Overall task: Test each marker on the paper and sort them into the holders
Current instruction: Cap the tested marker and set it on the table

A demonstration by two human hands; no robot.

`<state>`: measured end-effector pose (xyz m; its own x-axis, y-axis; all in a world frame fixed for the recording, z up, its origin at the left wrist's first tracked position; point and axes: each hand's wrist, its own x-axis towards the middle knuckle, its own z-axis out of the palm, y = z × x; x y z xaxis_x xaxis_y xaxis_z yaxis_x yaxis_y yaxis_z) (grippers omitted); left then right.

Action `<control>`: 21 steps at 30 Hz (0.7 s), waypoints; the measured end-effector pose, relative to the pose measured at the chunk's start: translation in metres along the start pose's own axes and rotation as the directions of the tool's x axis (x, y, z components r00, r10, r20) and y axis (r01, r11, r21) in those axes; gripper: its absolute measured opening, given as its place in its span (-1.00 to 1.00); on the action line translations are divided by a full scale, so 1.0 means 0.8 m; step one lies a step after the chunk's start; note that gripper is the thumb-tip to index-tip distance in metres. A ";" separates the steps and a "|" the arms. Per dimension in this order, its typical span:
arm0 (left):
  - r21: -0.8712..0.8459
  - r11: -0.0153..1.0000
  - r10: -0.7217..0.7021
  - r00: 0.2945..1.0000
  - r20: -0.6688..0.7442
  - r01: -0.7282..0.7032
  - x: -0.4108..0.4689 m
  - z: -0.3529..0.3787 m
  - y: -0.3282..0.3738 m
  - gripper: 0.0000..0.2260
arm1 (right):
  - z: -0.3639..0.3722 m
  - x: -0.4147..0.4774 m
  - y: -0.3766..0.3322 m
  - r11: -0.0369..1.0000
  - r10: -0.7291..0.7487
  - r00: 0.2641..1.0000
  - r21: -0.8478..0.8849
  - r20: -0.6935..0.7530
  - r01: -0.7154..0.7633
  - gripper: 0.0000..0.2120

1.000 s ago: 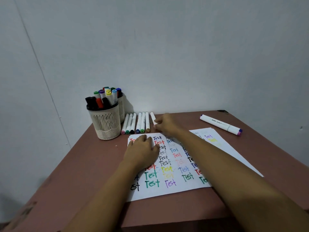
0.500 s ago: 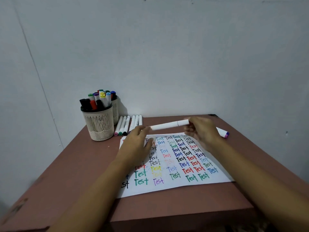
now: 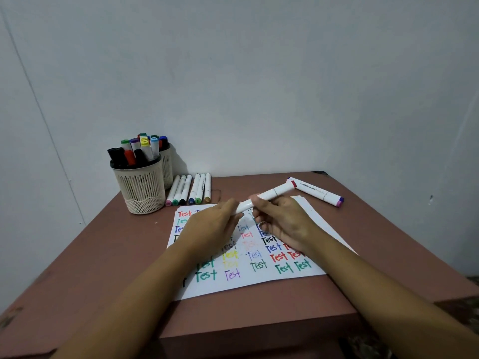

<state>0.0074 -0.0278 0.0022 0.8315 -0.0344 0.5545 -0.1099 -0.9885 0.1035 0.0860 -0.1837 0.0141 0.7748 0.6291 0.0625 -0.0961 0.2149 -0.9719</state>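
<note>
While the paper (image 3: 233,281), covered in coloured "Test" words, lies on the bench (image 3: 103,255), the left hand (image 3: 210,229) grips the near end of a white marker (image 3: 270,196) above it. The right hand (image 3: 283,224) pinches its barrel. Beyond, six markers (image 3: 199,189) lie in a row beside two filled holders (image 3: 141,187). A purple-capped marker (image 3: 316,191) lies far right.
</note>
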 end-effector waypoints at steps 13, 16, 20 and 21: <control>-0.264 0.963 -0.061 0.997 -0.043 0.047 -0.001 0.002 -0.001 -0.82 | -0.004 -0.004 -0.002 0.992 -0.127 0.991 -0.011 0.045 0.128 -0.89; -0.238 0.965 -0.113 0.994 -0.008 0.108 0.001 0.000 -0.001 -0.70 | -0.001 -0.004 -0.002 0.994 -0.111 0.994 -0.002 0.012 0.111 -0.88; -0.302 0.933 -0.202 0.979 0.012 0.196 0.001 -0.002 -0.004 -0.55 | -0.008 0.000 -0.011 0.969 -0.101 0.979 0.207 -0.176 0.137 -0.88; -0.315 0.923 -0.228 0.974 0.011 0.220 0.001 -0.003 -0.006 -0.57 | -0.015 0.001 -0.014 0.947 -0.090 0.967 0.279 -0.239 0.157 -0.85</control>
<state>0.0075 -0.0229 0.0041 0.8408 0.1901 0.5068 -0.0900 -0.8742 0.4772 0.0951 -0.1945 0.0226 0.9073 0.4100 0.0935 -0.1436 0.5111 -0.8474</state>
